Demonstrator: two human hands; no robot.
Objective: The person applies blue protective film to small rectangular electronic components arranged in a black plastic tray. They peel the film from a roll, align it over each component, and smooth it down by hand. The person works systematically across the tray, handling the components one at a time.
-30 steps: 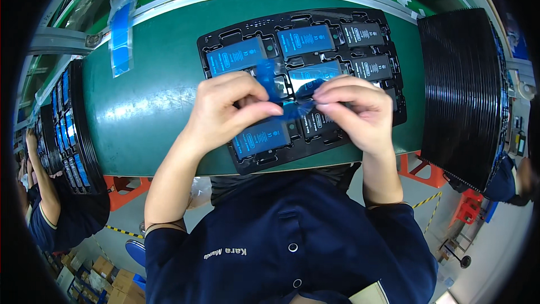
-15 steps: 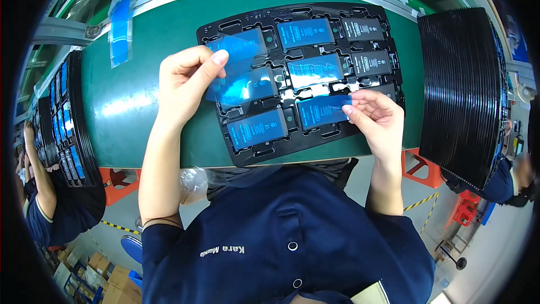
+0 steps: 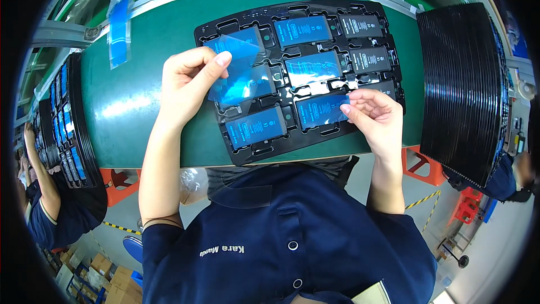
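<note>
My left hand (image 3: 191,81) pinches thin blue film sheets (image 3: 239,56) between thumb and fingers, above the left column of a black moulded tray (image 3: 247,157). Flat rectangular batteries sit in the tray's pockets. Blue covers those in the left and middle columns, while the right column's batteries (image 3: 369,59) look dark grey and bare. At the near middle pocket, my right hand (image 3: 378,115) has thumb and forefinger closed on the right end of the blue film over a battery (image 3: 320,114). Its fingertips hide that end.
A tall stack of black trays (image 3: 462,95) stands at the right. More trays with blue-covered batteries (image 3: 62,118) are at the left, near another person's arm (image 3: 40,160). A blue strip (image 3: 119,31) hangs at the back left. Translucent film (image 3: 242,194) lies against my shirt below the green table's edge (image 3: 163,163).
The translucent film in front of my shirt has dropped lower. My left hand has shifted slightly right; my right hand keeps its pinch almost in place.
</note>
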